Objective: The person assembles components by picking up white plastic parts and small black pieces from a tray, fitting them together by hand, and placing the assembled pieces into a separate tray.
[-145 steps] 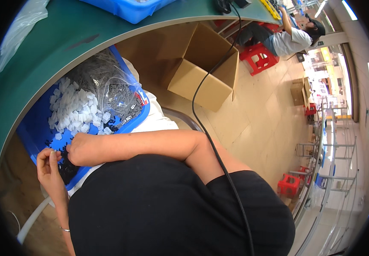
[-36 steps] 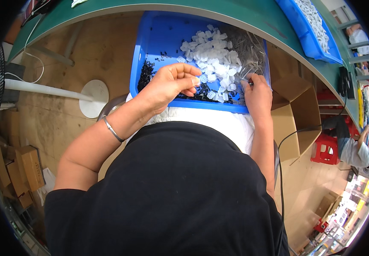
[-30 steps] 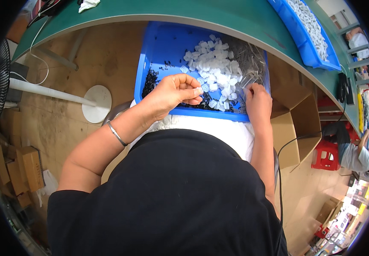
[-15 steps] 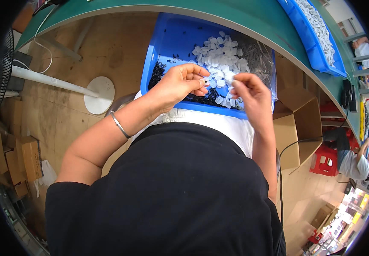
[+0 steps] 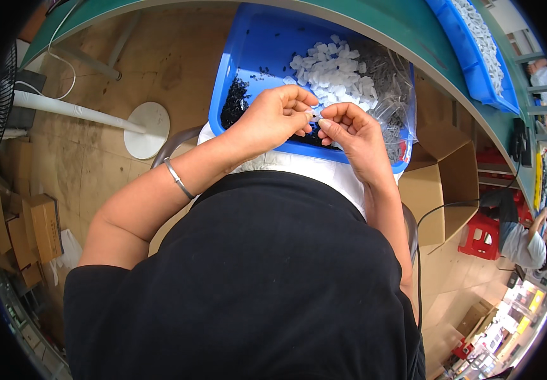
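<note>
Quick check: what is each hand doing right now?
Left hand: fingers pinched on a small white plastic piece.
Right hand: fingertips pinched against the same piece; what else it holds cannot be told.

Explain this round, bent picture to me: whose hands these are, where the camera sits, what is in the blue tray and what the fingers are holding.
There is no machine here: the camera is worn on a person's head and looks down, and its fisheye lens bends straight edges. The black shape below is the person's own shirt, and both forearms come up from it.

The left hand, with a thin bangle on its wrist, and the right hand meet fingertip to fingertip over a blue tray on the lap. Between them they pinch a small white plastic piece; its detail is too small to tell.

The tray holds a heap of white pieces, a pile of small black parts and a clear bag of thin parts. Above runs a green workbench. A cardboard box stands on the floor at right, and another person sits further off.
</note>
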`<state>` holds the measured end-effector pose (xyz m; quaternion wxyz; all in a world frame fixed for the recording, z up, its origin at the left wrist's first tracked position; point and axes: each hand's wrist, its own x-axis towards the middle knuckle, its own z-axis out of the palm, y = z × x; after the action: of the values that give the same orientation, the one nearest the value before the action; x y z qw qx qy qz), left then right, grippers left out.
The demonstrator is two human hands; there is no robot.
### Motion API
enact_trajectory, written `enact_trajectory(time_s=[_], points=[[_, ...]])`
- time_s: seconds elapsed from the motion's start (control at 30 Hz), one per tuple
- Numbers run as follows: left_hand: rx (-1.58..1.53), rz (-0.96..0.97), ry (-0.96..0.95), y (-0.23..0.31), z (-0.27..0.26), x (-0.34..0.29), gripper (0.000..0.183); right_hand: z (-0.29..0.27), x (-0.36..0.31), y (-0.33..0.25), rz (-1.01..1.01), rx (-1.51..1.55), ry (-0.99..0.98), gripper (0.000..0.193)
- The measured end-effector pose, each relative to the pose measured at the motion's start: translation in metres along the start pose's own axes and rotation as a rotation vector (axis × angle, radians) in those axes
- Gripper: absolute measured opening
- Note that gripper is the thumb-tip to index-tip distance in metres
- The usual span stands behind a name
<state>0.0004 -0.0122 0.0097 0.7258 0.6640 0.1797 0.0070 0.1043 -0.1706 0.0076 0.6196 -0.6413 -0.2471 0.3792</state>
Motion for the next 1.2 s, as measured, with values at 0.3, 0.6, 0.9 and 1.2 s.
enact_trajectory(time_s=[0.3,0.6,0.9,1.2], points=[[0.149,0.108,-0.078,-0.005,-0.001,-0.001,0.028,-0.002,0.001,-0.002,0.066,-0.067,-0.016,0.014],[0.134,0.092,-0.127,-0.001,0.000,-0.005,0.030,-0.001,0.000,-0.006,0.051,-0.182,0.043,0.014],[0.164,0.071,-0.022,-0.008,0.005,-0.005,0.032,0.016,-0.002,-0.003,-0.086,-0.487,0.114,0.007],[0.016,-0.048,-0.003,-0.003,0.001,0.001,0.035,0.006,0.001,0.004,0.016,-0.139,0.083,0.013]])
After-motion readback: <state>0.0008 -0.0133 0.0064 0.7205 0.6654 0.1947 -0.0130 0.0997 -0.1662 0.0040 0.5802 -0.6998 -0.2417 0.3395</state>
